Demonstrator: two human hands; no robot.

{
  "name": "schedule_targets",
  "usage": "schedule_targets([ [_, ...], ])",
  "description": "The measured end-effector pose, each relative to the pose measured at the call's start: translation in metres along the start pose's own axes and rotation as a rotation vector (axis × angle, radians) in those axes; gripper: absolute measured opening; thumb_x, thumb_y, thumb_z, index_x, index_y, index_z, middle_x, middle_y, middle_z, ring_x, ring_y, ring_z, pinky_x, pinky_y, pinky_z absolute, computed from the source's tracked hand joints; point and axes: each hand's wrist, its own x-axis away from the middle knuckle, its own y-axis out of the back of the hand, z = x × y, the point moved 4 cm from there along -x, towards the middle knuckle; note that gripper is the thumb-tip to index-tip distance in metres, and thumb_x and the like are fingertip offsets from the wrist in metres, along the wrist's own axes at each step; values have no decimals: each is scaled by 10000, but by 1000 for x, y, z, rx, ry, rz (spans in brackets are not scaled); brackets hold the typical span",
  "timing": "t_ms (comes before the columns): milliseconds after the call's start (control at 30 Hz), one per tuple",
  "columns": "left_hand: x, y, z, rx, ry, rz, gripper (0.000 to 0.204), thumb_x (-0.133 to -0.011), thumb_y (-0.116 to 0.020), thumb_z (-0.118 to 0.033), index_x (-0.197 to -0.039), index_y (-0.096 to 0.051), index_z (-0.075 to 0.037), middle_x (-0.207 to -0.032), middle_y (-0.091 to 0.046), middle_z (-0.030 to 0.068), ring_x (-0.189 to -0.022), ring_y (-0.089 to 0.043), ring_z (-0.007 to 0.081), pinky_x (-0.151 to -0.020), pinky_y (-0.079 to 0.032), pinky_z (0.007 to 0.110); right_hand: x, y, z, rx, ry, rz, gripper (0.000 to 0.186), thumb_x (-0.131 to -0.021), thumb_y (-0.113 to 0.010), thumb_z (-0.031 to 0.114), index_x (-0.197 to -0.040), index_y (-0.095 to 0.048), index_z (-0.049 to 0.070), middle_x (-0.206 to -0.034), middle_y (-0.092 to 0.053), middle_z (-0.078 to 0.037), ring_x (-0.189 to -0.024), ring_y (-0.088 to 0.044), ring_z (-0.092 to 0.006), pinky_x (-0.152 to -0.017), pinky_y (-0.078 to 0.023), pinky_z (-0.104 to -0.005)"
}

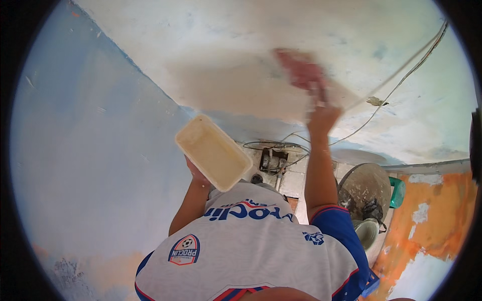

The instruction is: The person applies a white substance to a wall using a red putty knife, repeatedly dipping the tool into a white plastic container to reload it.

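Holding a blurred reddish tool (pixel 304 70) in our right grip (pixel 324 118), we reach up at the pale wall (pixel 211 35); the fingers are clamped on its lower end, and its broad part extends above them, up and to the left. Blur keeps us from telling whether it touches the wall. Our left grip (pixel 197 171) is clamped on the cream rectangular container (pixel 225 141) by its lower left side, most of the fingers hidden beneath; the container is tilted towards us, well apart from the tool.

A beige patch (pixel 216 85) spreads across the pale wall's lower part, left of the tool. Along its left edge it meets a blue wall (pixel 85 135); towards its right edge runs a thin cable (pixel 401 80), passing a small hole (pixel 376 101). Below, on the tiled floor (pixel 293 183), we see a grimy motor-like device (pixel 273 160). Near the floor's right edge are a stained round top (pixel 361 188), a green object (pixel 397 193) and a patchy orange wall (pixel 437 215).
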Motion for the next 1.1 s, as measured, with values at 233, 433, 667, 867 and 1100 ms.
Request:
schedule_targets([
  [233, 4, -10, -8, 12, 4, 43, 724, -1027, -455, -642, -1541, -475, -134, -1465, -602, 116, -1286, -621, 345, -1072, -535, 518, 33, 7, 15, -265, -86, 11, 289, -1067, -613, 224, -1222, -715, 3, -1074, -771, -146, -874, -762, -220, -765, -600, -366],
  [433, -29, 27, -26, 48, 59, 60, 808, -960, -584, -663, -1554, -458, -130, -1453, -613, 147, -1262, -642, 381, -1063, -535, 585, -2, 13, -15, 4, 59, -165, 252, -1028, -587, 56, -1246, -714, 52, -1035, -759, -141, -780, -742, -192, -662, -585, -331],
  [667, -57, -4, -40, 32, 164, 135, 654, -1062, -440, -605, -1486, -524, -114, -1391, -650, 101, -1209, -664, 318, -1009, -580, 474, 12, 19, 16, -20, 25, -84, 251, -1049, -623, 138, -1249, -692, 2, -1027, -758, -115, -758, -727, -167, -682, -580, -337],
  [867, -68, 31, -54, 42, 222, 138, 651, -1063, -441, -602, -1485, -524, -114, -1393, -649, 101, -1213, -663, 317, -1014, -578, 474, -26, 72, 1, -237, -255, -480, 215, -1078, -596, 181, -1125, -692, -5, -963, -749, -87, -722, -702, -151, -663, -560, -280],
  [1100, -71, 46, -63, 47, 268, 133, 648, -1064, -442, -599, -1484, -524, -113, -1395, -648, 100, -1217, -662, 315, -1019, -575, 474, 11, -14, 41, 90, -13, 18, 236, -1054, -639, 208, -1168, -729, 21, -768, -713, -120, -629, -660, -132, -606, -509, -303],
])
